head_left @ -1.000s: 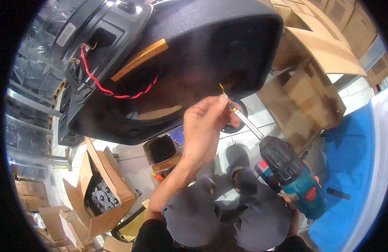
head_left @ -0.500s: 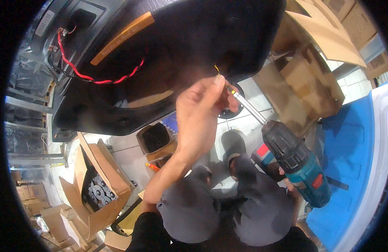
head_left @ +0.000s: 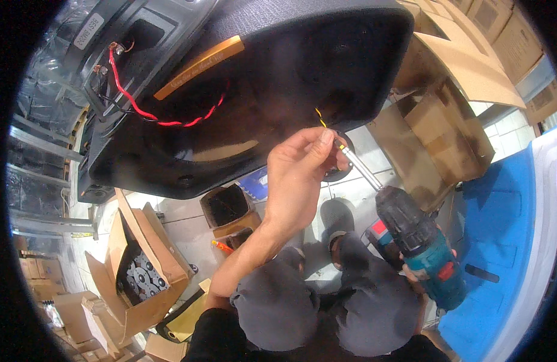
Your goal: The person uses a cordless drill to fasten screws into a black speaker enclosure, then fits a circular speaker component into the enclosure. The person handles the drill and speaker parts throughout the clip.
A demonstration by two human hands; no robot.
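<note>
My left hand (head_left: 296,178) is raised, thumb and fingertips pressed together. A thin yellow-and-black wire (head_left: 319,117) runs down to the fingertips; exactly what the pinch holds is hidden. Just beside these fingers is the tip of a long silver bit (head_left: 363,169), fitted in a teal-and-black cordless drill (head_left: 432,259). My right hand (head_left: 411,274), mostly covered by the drill, grips it with the bit angled up and left. Behind the left hand stands a black speaker cabinet (head_left: 278,78) with a dark cavity. A round black part (head_left: 346,172) shows partly behind the fingers.
A twisted red-and-black cable (head_left: 170,123) hangs from the speaker frame at upper left. Open cardboard boxes stand left (head_left: 149,265) and right (head_left: 435,127). A small box (head_left: 224,205) and an orange-handled tool (head_left: 222,246) lie near my feet. A blue plastic surface (head_left: 501,229) borders the right.
The view has shifted, so the cabinet sits a little further right. My left hand and the bit's tip appear slightly lower and further right, still close together.
</note>
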